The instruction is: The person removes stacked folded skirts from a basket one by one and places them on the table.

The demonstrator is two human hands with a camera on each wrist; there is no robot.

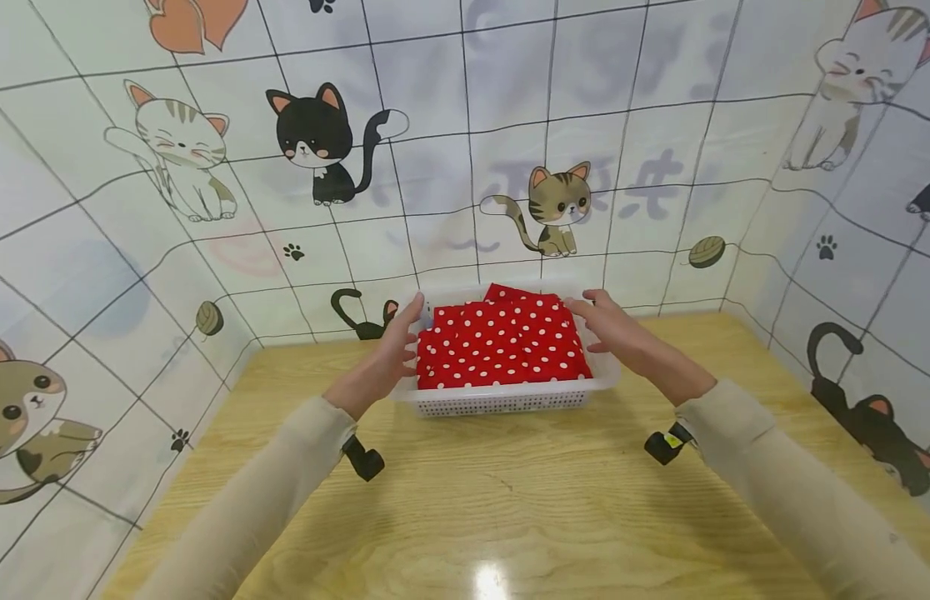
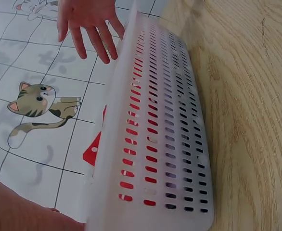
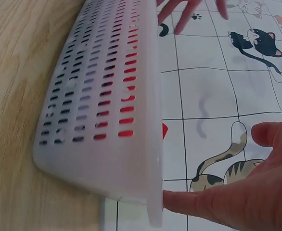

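A white plastic basket [image 1: 502,406] with slotted sides sits against the back of the table. Inside it lies folded red cloth [image 1: 506,342] with white polka dots, one corner sticking up at the back. My left hand [image 1: 390,354] is at the basket's left end, fingers extended over the rim. At the opposite end, my right hand [image 1: 618,333] hovers by the right rim with fingers spread. In the right wrist view, a fingertip of the right hand [image 3: 237,192] is right at the basket's rim. Red cloth shows through the slots in both wrist views.
The wooden table [image 1: 502,492] stretches in front of the basket. A wall covering [image 1: 450,100] with a grid and cartoon cats rises behind it and on both sides. Dark wrist cameras [image 1: 363,458] hang beneath both cuffs.
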